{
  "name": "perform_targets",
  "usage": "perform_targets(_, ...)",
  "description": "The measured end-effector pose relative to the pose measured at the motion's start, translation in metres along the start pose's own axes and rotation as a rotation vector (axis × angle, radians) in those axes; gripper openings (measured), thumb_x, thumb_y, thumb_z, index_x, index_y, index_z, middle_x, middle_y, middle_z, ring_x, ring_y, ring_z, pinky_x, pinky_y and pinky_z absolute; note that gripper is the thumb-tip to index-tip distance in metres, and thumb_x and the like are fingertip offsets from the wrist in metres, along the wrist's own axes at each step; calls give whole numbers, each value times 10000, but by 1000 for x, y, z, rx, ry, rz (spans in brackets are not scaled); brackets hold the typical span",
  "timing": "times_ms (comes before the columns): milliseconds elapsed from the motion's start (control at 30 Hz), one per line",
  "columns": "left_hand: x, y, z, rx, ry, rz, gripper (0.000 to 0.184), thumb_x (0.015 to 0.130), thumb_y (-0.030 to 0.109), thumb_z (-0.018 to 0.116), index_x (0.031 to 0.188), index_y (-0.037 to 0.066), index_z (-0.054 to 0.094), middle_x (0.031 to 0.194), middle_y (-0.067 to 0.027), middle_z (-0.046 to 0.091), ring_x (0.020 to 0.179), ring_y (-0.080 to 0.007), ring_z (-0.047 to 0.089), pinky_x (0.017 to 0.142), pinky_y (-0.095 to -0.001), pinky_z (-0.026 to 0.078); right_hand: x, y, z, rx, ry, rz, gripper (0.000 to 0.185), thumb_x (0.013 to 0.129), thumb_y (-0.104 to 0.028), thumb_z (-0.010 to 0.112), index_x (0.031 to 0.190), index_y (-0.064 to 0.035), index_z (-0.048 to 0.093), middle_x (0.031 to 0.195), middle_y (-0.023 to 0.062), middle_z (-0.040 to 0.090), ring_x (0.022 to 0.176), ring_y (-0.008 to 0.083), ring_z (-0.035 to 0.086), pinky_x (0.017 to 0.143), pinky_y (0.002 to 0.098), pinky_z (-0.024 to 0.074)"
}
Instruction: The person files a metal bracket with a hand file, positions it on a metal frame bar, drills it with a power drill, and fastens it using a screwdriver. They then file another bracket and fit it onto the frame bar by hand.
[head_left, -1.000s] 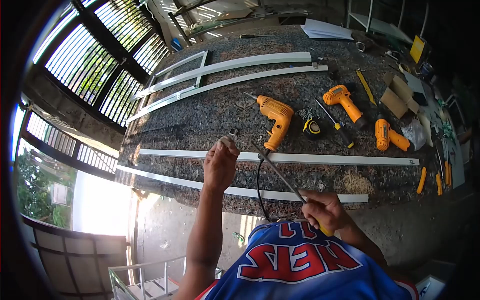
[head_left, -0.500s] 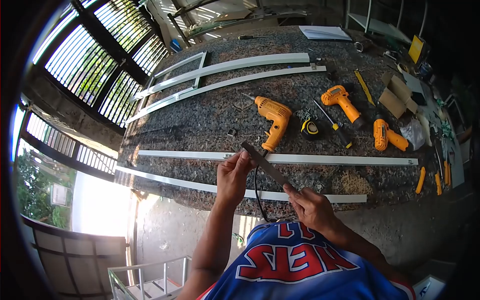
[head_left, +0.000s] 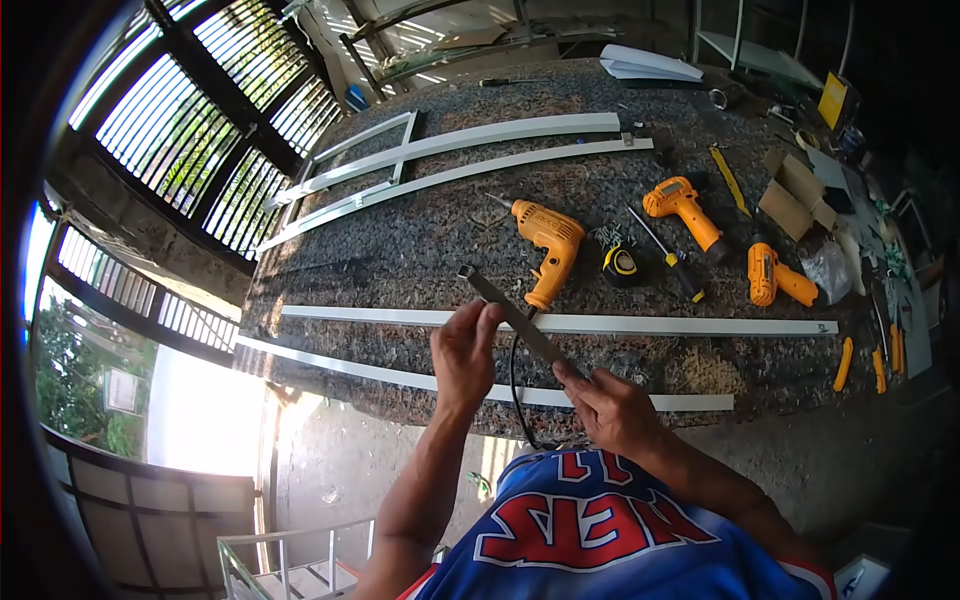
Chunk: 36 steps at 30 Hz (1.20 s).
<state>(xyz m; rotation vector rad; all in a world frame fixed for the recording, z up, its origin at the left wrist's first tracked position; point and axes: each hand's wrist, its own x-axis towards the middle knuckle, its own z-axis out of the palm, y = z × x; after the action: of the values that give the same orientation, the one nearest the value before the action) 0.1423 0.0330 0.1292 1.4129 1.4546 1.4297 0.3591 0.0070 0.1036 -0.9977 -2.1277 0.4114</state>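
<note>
One flat, dull-grey metal bar [head_left: 527, 330]

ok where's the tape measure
In the head view, the tape measure lies on the table right of centre, between the corded drill and the black-and-yellow screwdriver.

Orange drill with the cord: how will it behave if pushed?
Lying on its side, the drill would probably slide, not roll. Its bulky body likely outweighs the handle, so it may pivot. The black cord trailing from the handle may drag.
</note>
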Motion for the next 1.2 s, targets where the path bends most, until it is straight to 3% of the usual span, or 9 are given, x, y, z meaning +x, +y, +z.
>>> perform_targets(100,-15,4,26,294,-86,188,319,994,284,622,1099,-6,703,901,-142,690,727,-169,605,683,-316,477,-5,-3,-2,-2,-13,8,539,890,-83,669,1415,-138,559,728,103,572,570,273,639,506,389,544)
perform_targets(267,-6,24,6,156,-69,54,267,990,196,629,1108,-34,699,950,-130,706,850,-162,656,773,-302,508,0,8,-2,19,22,-41,508,902,-61,668,1397,-134,579,726,111,581,607,280,642,534,388,521)
perform_targets(367,-29,3,32,251,-245,273,299,996,222,637,1131,-39,694,1001,-98,717,890,-134,638,809,-304,511,33,13,-22,-24,70,62,451,919,-62,656,1365,-117,610,754,121,614,616,278,642,545,391,512)
perform_targets(433,-22,0,35,-279,-143,-139,333,1010,263,625,1107,-49,691,984,-88,706,904,-130,634,872,-303,499,49,16,-28,38,203,45,437,923,-73,656,1356,-107,615,748,119,610,602,276,630,544,395,509)
perform_targets(633,5,-6,17,-888,60,-365,336,1035,241,560,1237,-25,591,1202,-139,631,1178,-231,571,1082,-418,415,-13,3,2,-130,10,-22,533,877,-111,690,1393,-198,590,748,78,581,548,252,613,498,380,539)
perform_targets(767,-21,-25,43,-733,-147,-402,334,1060,249,496,1249,-16,575,1171,-127,638,1156,-236,586,1052,-405,437,-3,12,7,-127,106,-25,547,847,-98,704,1377,-192,607,707,69,544,531,245,585,486,379,523)
perform_targets(933,-1,5,27,-919,53,-332,357,1042,273,546,1156,-59,615,1111,-110,654,1051,-206,613,1001,-385,474,-15,13,-1,-194,0,-61,530,846,-75,701,1359,-174,616,726,59,544,564,257,589,527,366,529)
perform_targets(1067,-23,-14,65,-907,-50,-425,342,1056,297,509,1152,-15,612,1080,-106,649,1079,-210,603,1010,-404,471,12,19,13,-63,235,-55,518,836,-86,722,1336,-198,645,692,37,526,525,228,564,482,370,509)
perform_targets(1200,0,0,17,-905,81,-279,341,1050,284,530,1131,-31,630,1051,-85,651,992,-186,628,962,-359,495,-19,21,1,-194,32,-111,474,859,-88,716,1323,-158,649,694,55,531,531,244,572,482,372,502)
